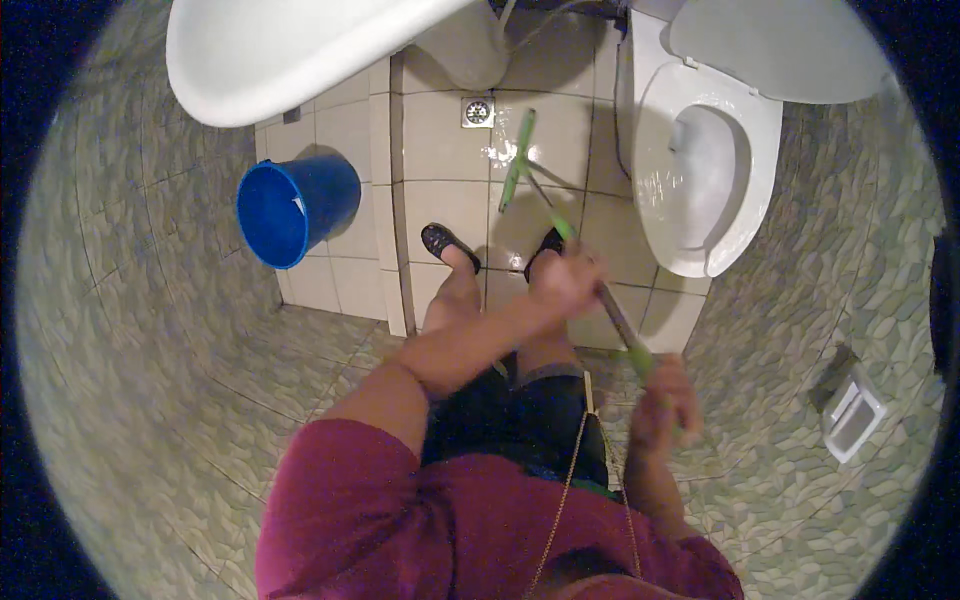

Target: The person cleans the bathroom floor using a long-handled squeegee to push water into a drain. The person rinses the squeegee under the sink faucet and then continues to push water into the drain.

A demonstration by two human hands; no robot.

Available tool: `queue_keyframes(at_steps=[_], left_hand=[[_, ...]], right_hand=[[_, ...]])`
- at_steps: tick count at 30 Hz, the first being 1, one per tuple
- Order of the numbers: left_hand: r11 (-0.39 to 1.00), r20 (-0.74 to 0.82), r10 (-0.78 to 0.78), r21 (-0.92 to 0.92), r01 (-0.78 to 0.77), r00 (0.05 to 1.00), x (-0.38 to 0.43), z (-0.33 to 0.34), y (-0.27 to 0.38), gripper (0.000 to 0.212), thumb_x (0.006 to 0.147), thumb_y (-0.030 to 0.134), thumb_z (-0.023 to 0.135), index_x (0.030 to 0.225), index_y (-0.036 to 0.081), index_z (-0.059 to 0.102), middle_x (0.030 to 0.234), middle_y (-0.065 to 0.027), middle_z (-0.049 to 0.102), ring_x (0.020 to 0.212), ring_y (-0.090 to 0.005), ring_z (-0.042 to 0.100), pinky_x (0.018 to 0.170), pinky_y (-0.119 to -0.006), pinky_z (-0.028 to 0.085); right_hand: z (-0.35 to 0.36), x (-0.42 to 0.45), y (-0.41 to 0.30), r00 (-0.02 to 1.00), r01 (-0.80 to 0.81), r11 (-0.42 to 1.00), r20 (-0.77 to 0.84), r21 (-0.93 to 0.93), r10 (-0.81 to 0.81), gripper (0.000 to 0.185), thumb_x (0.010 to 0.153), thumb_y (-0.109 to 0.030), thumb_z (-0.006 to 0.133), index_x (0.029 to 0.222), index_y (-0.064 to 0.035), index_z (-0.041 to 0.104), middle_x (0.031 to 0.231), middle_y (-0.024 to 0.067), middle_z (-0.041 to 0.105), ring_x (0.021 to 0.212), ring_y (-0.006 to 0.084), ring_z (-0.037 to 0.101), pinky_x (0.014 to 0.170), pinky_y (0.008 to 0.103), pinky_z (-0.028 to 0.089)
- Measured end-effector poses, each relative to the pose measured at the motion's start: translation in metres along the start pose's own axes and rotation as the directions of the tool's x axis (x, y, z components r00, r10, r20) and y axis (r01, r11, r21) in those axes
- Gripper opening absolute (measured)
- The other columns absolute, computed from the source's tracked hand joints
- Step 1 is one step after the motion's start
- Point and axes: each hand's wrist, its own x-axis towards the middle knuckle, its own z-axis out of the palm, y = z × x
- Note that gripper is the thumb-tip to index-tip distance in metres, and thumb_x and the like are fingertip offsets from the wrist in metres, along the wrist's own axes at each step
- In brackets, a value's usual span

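Both my hands grip the long pole of a green floor squeegee [521, 159]. My left hand [571, 279] is wrapped round the pole lower down, nearer the head, and my right hand [664, 409] holds the green upper end near my right hip; it looks blurred. The squeegee head rests on or just above the wet, shiny floor tiles [442, 150], between the square metal floor drain [478, 112] and the toilet. My feet, in dark perforated clogs [450, 246], stand apart just behind the head, and the pole passes over the right one.
A white toilet [649, 165] with its lid raised stands at the right. A white sink [300, 52] juts out at upper left, its pedestal by the drain. Beyond a low tiled ledge [391, 187] at the left is a blue bucket [330, 191]. A white holder [853, 420] is on the right wall.
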Motion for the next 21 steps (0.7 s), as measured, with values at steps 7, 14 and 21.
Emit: queue_keyframes(at_steps=[7, 14, 21], left_hand=[[0.996, 0.312, -0.024, -0.072, 0.049, 0.95, -0.008, 0.093, 0.081, 0.029, 0.071, 0.016, 0.063, 0.098, 0.009, 0.056, 0.1, -0.0191, 0.058, 0.101, -0.039, 0.055, 0.073, -0.052, 0.049], [0.993, 0.133, 0.047, 0.1, -0.061, 0.99, -0.006, 0.106, 0.057, 0.025, 0.073, 0.015, 0.061, 0.096, 0.007, 0.058, 0.109, -0.0259, 0.056, 0.104, -0.0457, 0.053, 0.078, -0.053, 0.049], [0.957, -0.029, -0.095, 0.274, 0.099, 0.995, 0.022, 0.107, 0.002, 0.012, 0.072, 0.014, 0.059, 0.077, 0.005, 0.064, 0.11, -0.0258, 0.057, 0.1, -0.0481, 0.053, 0.075, -0.05, 0.05]], right_hand=[[-0.079, -0.043, 0.014, 0.872, -0.173, 0.918, -0.379, 0.356, 0.312, 0.024, 0.083, -0.025, 0.046, 0.065, -0.0084, 0.041, 0.068, 0.0077, 0.044, 0.074, 0.0235, 0.045, 0.083, 0.0411, 0.036], [-0.056, -0.021, 0.016, 0.732, -0.153, 0.845, -0.515, 0.513, 0.446, 0.023, 0.084, -0.023, 0.046, 0.065, -0.0098, 0.041, 0.065, 0.0038, 0.037, 0.07, 0.0196, 0.041, 0.077, 0.0348, 0.037], [-0.027, -0.019, 0.081, 0.594, -0.021, 0.639, -0.504, 0.769, 0.627, 0.022, 0.084, -0.016, 0.044, 0.064, -0.0098, 0.038, 0.066, 0.0044, 0.04, 0.066, 0.0193, 0.039, 0.078, 0.0367, 0.038]])
